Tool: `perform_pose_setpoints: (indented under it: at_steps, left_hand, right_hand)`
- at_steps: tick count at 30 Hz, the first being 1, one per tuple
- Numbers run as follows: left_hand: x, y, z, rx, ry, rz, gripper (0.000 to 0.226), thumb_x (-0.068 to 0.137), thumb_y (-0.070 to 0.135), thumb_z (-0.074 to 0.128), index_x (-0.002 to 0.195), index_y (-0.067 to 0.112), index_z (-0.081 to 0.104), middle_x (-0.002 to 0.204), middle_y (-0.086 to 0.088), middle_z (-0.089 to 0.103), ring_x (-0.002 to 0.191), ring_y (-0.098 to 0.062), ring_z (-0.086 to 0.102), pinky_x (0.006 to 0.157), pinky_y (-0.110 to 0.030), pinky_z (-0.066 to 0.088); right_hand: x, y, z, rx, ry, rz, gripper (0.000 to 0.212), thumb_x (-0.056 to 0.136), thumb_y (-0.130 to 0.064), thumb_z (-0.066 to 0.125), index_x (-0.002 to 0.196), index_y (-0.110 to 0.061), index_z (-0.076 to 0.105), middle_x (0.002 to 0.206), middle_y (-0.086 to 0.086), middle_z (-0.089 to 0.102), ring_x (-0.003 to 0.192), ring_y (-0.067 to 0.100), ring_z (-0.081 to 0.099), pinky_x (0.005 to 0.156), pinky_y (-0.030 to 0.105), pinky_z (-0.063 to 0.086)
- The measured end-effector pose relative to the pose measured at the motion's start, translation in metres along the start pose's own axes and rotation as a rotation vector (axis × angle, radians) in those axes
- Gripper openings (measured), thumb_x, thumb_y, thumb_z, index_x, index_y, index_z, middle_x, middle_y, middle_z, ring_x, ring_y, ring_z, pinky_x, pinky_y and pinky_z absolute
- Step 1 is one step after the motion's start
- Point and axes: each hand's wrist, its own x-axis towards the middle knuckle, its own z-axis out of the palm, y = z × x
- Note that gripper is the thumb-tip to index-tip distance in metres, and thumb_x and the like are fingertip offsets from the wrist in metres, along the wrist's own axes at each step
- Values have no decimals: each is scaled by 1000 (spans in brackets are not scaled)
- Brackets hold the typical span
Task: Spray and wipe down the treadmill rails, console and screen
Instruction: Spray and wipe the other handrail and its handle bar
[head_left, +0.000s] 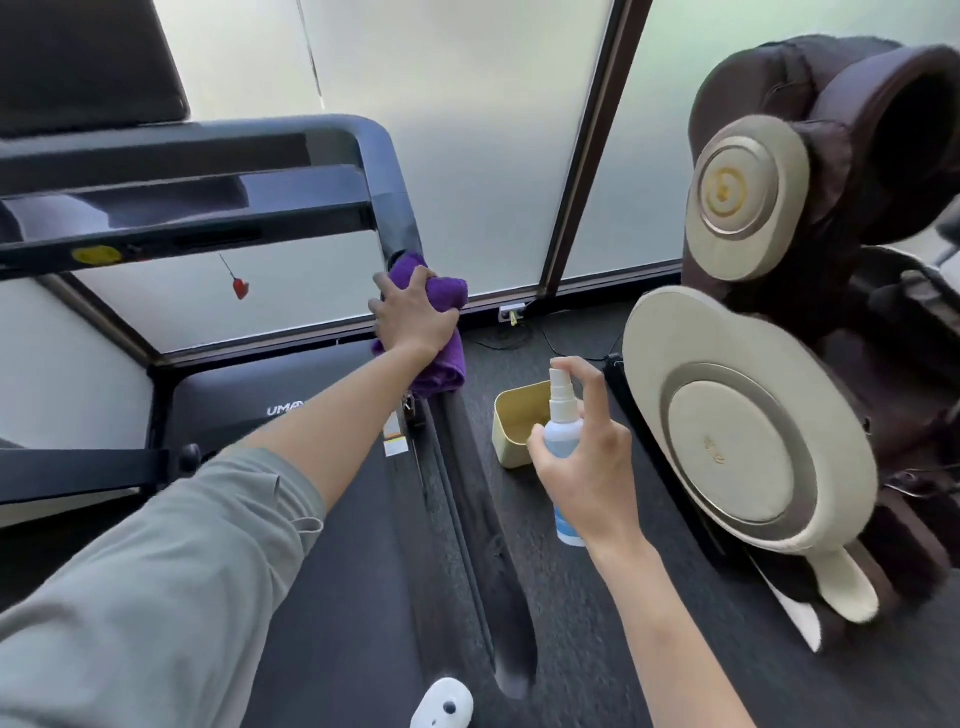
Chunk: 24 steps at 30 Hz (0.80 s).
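Note:
My left hand (413, 314) presses a folded purple cloth (441, 358) against the treadmill's black right upright rail (392, 202), partway down from the corner. My right hand (587, 467) grips a small pale blue spray bottle (561, 441) with a white nozzle, held upright over the floor to the right of the treadmill; my index finger rests on top of the nozzle. The console bar (156, 208) crosses the upper left, and a corner of the dark screen (88, 62) shows at the top left. The treadmill belt (363, 597) lies below me.
A cream-coloured bin (511, 421) stands on the dark carpet beside the treadmill. A brown and beige massage chair (779, 364) fills the right side. Frosted glass panels (467, 156) stand close behind. A red safety clip (240, 287) hangs under the console. A wall socket (511, 313) with cables sits at floor level.

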Motion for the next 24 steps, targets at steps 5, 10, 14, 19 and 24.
perform_pose_setpoints:
  at_steps: [5, 10, 14, 19, 24]
  left_hand:
    - [20, 2, -1, 17, 12, -16, 49, 78, 38, 65, 124, 31, 49, 132, -13, 32, 111, -40, 45, 92, -44, 42]
    - [17, -2, -1, 35, 28, 2, 51, 78, 36, 66, 126, 31, 48, 133, -13, 32, 111, -40, 47, 94, -42, 40]
    - [7, -4, -1, 63, 36, -5, 54, 79, 39, 67, 128, 31, 47, 133, -12, 33, 111, -41, 50, 96, -40, 39]
    - [-32, -9, 2, 17, 111, -50, 57, 77, 42, 70, 129, 32, 49, 132, -13, 38, 115, -38, 48, 101, -39, 40]
    - [-102, 0, 4, 179, 108, -89, 64, 74, 46, 71, 132, 37, 45, 128, -12, 42, 109, -37, 50, 85, -36, 39]
  right_hand:
    - [14, 11, 13, 22, -48, -45, 65, 80, 1, 67, 125, -38, 40, 60, -12, 44, 60, 17, 52, 55, 25, 46]
    - [32, 28, 36, 94, -125, -146, 62, 80, -1, 66, 128, -32, 44, 62, -12, 46, 54, 11, 49, 58, 27, 46]
    - [40, 53, 45, 220, -124, -293, 66, 77, 4, 64, 125, -34, 40, 58, -8, 45, 47, 13, 45, 55, 25, 47]
    - [15, 106, 25, 318, -195, -453, 67, 76, 6, 63, 126, -32, 39, 54, 1, 44, 43, 12, 42, 47, 11, 38]
    - [-23, 143, -25, 311, -331, -416, 65, 79, 1, 65, 126, -36, 40, 54, -11, 42, 46, 8, 44, 50, 15, 40]
